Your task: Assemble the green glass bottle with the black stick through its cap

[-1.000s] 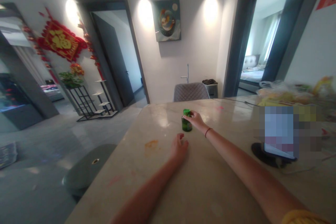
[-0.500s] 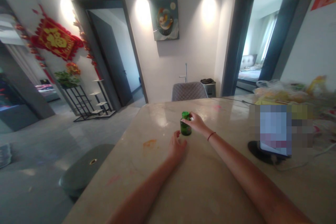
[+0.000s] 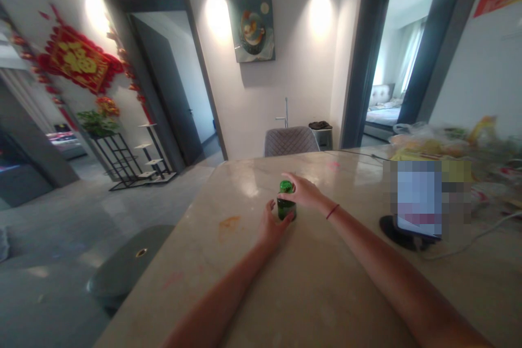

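A small green bottle (image 3: pixel 286 210) with a green cap (image 3: pixel 286 186) stands upright on the pale stone tabletop (image 3: pixel 318 283). My left hand (image 3: pixel 274 225) curls round its lower part from the near left, thumb across the front. From the right, my right hand (image 3: pixel 304 191) reaches round the top, its thumb at the bottle's shoulder and a finger arched behind the cap. A thin red cord circles my right wrist. The fingers on the bottle's far side are partly hidden.
On the right, a blurred-out screen (image 3: pixel 420 196) stands on a round black base (image 3: pixel 389 224) with a cable. Plastic bags (image 3: pixel 424 138) are heaped behind it. A quilted chair (image 3: pixel 291 142) is at the far edge, a green stool (image 3: pixel 126 261) at the left. An orange stain (image 3: pixel 229 224) marks the tabletop.
My left hand has moved in from beside the bottle and closed round its lower part. The bottle sits slightly nearer, and my right hand's fingers have shifted on its top.
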The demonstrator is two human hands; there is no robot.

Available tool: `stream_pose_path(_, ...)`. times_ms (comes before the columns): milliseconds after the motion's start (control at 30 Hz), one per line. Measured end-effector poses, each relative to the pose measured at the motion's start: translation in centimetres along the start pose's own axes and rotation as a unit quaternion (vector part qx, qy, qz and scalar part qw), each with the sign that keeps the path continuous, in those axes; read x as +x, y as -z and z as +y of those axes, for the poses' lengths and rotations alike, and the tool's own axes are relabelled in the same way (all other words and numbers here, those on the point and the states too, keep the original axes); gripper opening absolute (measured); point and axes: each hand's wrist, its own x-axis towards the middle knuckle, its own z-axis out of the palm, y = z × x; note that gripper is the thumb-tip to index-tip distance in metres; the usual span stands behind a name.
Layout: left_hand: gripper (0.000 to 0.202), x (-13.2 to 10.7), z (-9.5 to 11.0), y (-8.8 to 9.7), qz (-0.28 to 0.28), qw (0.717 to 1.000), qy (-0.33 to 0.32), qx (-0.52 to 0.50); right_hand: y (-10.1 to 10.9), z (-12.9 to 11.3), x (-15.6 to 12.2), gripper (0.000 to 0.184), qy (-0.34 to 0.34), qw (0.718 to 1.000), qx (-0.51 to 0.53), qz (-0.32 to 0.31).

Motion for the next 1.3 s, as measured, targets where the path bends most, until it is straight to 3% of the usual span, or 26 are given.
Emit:
stream_pose_path(100, 0.067, -0.1, 0.2, 0.1, -0.011, 1.000, -0.016, 0.001, 0.1, -0.6, -0.2, 0.061, 0.024, 0.999, -0.032, 0.002)
stream_pose_path(200, 0.070, -0.1, 0.2, 0.1, -0.018, 1.000, -0.017, 0.014, 0.0, -0.6, -0.1, 0.056, 0.040, 0.999, 0.002, -0.013)
stream_pose_path(400, 0.070, -0.2, 0.0, 0.2, -0.015, 0.999, -0.010, 0.030, 0.4, -0.3, 0.0, 0.051, 0.005, 0.999, 0.044, -0.019)
stream_pose_path(633, 0.070, -0.2, -0.1, 0.2, -0.023, 0.998, -0.022, 0.048, 1.3, -1.1, -0.2, 0.074, 0.008, 0.996, 0.068, -0.050)
stream_pose_path(800, 0.070, -0.1, -0.3, 0.1, -0.011, 1.000, -0.020, 0.008, 1.6, -0.6, 0.2, 0.061, 0.072, 0.987, 0.119, -0.077)
stream_pose_path(1033, 0.077, -0.1, -0.4, 0.1, -0.018, 0.999, -0.037, 0.016, 1.9, -0.7, 0.9, 0.055, 0.062, 0.991, 0.095, -0.076)
stream_pose_path(1200, 0.077, 0.0, -0.6, 0.0, -0.011, 0.999, -0.032, 0.017, 1.7, -0.8, 0.8, 0.074, 0.034, 0.991, 0.121, -0.041)
stream_pose_path(1300, 0.070, 0.0, -0.3, 0.1, -0.016, 0.999, -0.019, 0.031, 1.7, -0.2, 0.5, 0.079, 0.008, 0.980, 0.179, -0.090)
